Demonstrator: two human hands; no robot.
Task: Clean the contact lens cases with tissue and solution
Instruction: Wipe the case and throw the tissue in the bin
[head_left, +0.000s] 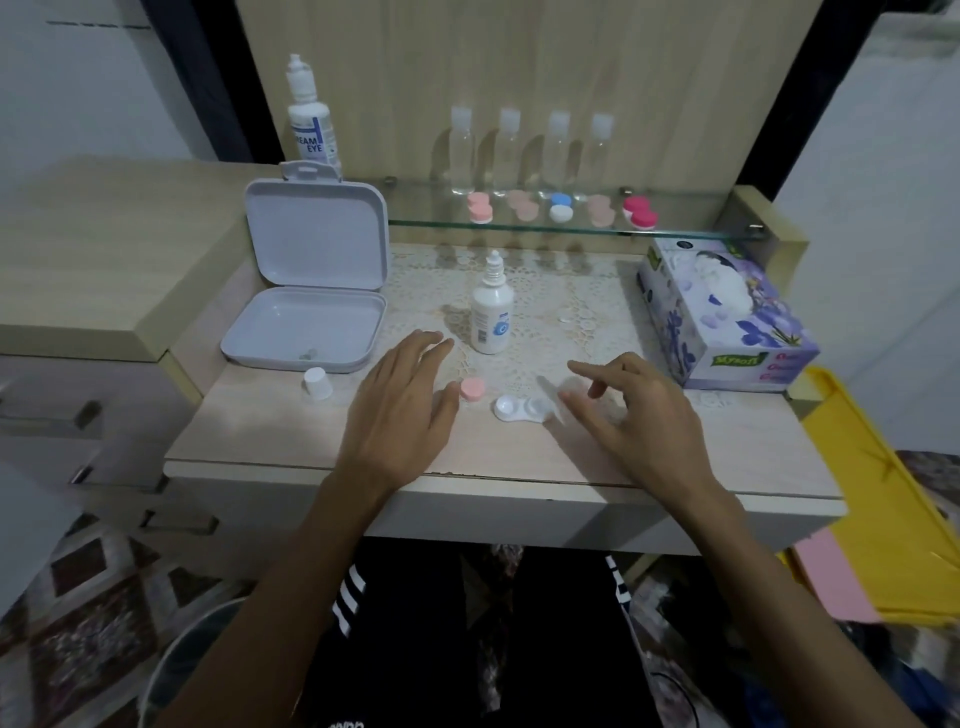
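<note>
A white contact lens case (515, 407) lies open on the desk between my hands. A pink cap (472, 389) sits just left of it, beside my left hand (402, 402), which hovers flat with straight fingers and holds nothing. My right hand (631, 410) hovers over the case's right end with loosely spread fingers; a thin white tissue piece (551, 397) lies under its fingertips. A small solution bottle (492, 312) stands uncapped behind the case. Its white cap (318, 383) rests at the left. The purple tissue box (724, 312) stands at the right.
An open white hinged box (311, 291) sits at the left. A glass shelf (571, 228) at the back carries several coloured lens cases and clear bottles. A tall solution bottle (310, 117) stands behind the box. A yellow bin (883, 493) is at the right.
</note>
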